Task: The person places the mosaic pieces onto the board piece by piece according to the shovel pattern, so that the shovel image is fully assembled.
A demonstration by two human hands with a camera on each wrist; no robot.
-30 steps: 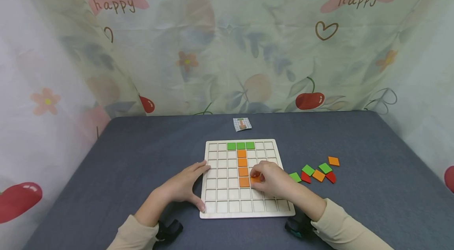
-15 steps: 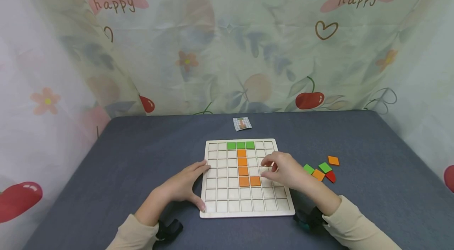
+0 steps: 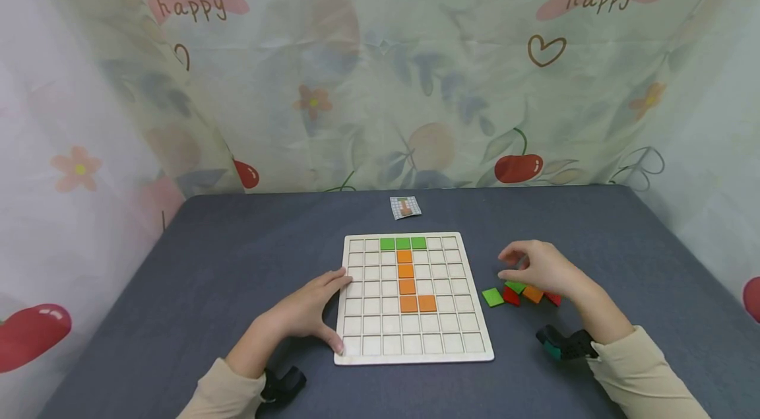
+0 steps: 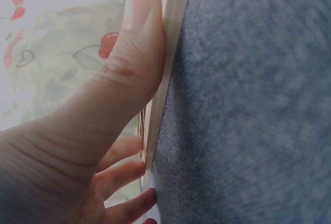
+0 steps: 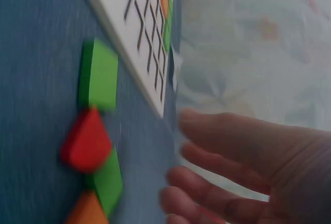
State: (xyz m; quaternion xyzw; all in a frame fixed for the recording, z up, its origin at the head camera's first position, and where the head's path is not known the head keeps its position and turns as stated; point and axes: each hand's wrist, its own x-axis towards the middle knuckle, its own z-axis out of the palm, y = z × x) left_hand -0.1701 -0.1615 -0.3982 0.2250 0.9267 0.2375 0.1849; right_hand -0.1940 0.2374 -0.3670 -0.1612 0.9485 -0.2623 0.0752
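A white gridded board (image 3: 382, 344) lies on the table, bearing a top row of green square tiles (image 3: 403, 244). Below runs a column of orange tiles (image 3: 406, 272), and one more orange tile (image 3: 427, 303) sits beside its lowest square. My left hand (image 3: 305, 308) rests along the board's left edge, thumb near the front corner and fingers extended. To the right, my right hand (image 3: 549, 267) hovers over the loose tiles with nothing visible between its loosely bent fingers. A loose green tile (image 3: 493, 297) and a red piece (image 3: 510, 296) show beside it; others are partly hidden.
A small printed card (image 3: 406, 208) lies behind the board. Dark cloth covers the table (image 3: 267, 241), and a patterned curtain (image 3: 380, 76) hangs along its back. An orange loose tile (image 3: 532, 293) is among the pieces under the right hand.
My right hand has let go of an orange tile, which now lies on the board beside the column, and has moved right over the loose pieces. The left hand stays put.
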